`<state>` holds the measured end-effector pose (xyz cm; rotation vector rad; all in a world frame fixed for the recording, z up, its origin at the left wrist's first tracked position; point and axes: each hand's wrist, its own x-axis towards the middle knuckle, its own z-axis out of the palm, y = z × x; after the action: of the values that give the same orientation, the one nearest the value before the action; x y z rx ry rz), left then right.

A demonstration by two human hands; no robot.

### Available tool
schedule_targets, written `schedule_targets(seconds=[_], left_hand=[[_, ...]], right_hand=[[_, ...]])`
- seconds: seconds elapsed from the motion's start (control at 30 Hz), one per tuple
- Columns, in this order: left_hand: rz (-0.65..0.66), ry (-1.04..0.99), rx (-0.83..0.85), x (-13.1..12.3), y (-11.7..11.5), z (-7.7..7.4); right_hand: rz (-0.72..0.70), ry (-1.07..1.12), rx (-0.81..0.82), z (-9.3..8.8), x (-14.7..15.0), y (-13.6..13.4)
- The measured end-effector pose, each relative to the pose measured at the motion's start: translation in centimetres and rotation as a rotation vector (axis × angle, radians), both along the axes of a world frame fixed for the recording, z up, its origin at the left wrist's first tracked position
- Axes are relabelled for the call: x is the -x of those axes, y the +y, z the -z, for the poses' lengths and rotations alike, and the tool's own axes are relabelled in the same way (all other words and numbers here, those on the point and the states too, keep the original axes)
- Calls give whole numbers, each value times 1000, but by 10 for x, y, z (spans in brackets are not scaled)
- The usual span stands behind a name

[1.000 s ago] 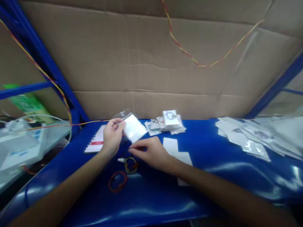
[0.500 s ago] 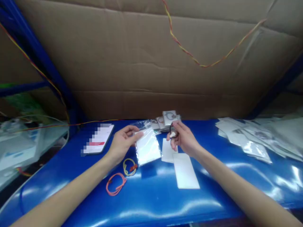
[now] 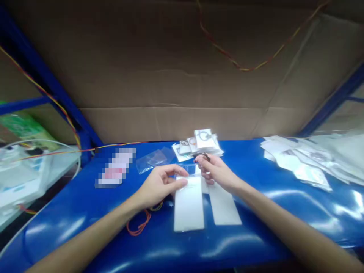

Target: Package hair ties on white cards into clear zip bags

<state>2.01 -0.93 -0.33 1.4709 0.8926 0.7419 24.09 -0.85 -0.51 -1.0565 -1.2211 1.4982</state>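
My left hand (image 3: 163, 182) pinches the upper edge of a clear plastic bag (image 3: 189, 204) with a white card inside. Close to the bag's mouth, my right hand (image 3: 214, 168) is closed on a dark coiled cable (image 3: 202, 155). Beneath and beside my right hand lie white cards (image 3: 226, 206), partly covered by the hand and the bag. An orange cable loop (image 3: 138, 225) rests on the table left of the bag, and a yellow cable loop (image 3: 157, 206) is mostly hidden under my left hand.
Several packed bags with coiled cables (image 3: 204, 139) are piled at the back. Empty clear bags (image 3: 155, 159) lie beside a blurred-out phone (image 3: 116, 167). A heap of white packets (image 3: 292, 161) covers the right side of the blue table (image 3: 113, 250). Cardboard (image 3: 170, 87) stands behind.
My left hand has brought the bag with the card right and nearer to me. My right hand has moved slightly left with the dark cable, toward the bag's mouth. The view has shifted slightly.
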Motion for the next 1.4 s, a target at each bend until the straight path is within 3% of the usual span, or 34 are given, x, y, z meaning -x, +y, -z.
schedule_targets(seconds=[0.17,0.4,0.77,1.2,1.4], left_hand=[[31,9,-3,-2,-4,-3],[43,62,-48,-1,-5,2],[-55,34,-80,-4,-6,0],[-45,-33,-38,-2,-5,5],[-59,-43,-23,-5,-7,2]], right_hand=[[-79,-73,-96,3,-2,-2],[-51,-104,-93,3,-1,-5],[-45,-86,-128,-2,1,-11],[-247,-102,-125,-1,-3,-10],[-274,-77,-92,-3,-1,-11]])
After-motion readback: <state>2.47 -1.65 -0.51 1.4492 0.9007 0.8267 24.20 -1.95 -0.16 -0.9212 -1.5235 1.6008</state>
